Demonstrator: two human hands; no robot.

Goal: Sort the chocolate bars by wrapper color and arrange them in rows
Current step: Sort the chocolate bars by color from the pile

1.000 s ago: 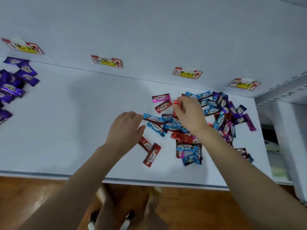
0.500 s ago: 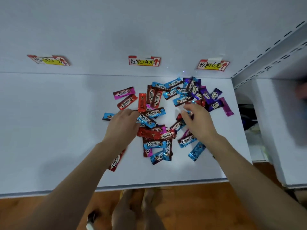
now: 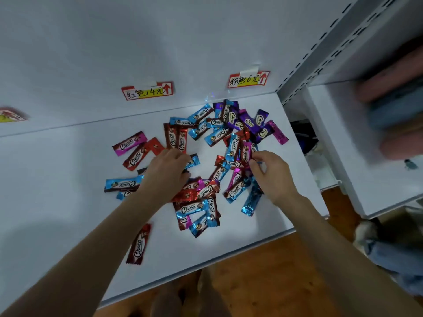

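A mixed heap of Choco bars in red, blue, pink and purple wrappers lies on the white shelf [image 3: 57, 179]. My left hand [image 3: 167, 172] rests on the heap's left side, fingers curled over the end of a blue bar [image 3: 194, 160]. My right hand [image 3: 272, 177] is at the heap's right side, thumb and fingers pinching the edge of a pink bar [image 3: 246, 154]. Two red bars [image 3: 176, 139] lie side by side behind my left hand. Purple bars [image 3: 247, 121] cluster at the back right. One red bar [image 3: 138, 244] lies alone near the front edge.
On the back wall hang a red price label [image 3: 147, 91], a pink price label [image 3: 248, 78] and, at the far left, part of another label [image 3: 11, 114]. A slotted upright [image 3: 297, 88] bounds the shelf on the right. The front edge drops to a wooden floor.
The view has swung right and closer, so the purple row at far left is out of frame. My right hand has moved right into the heap; my left hand stays on the heap's left side.
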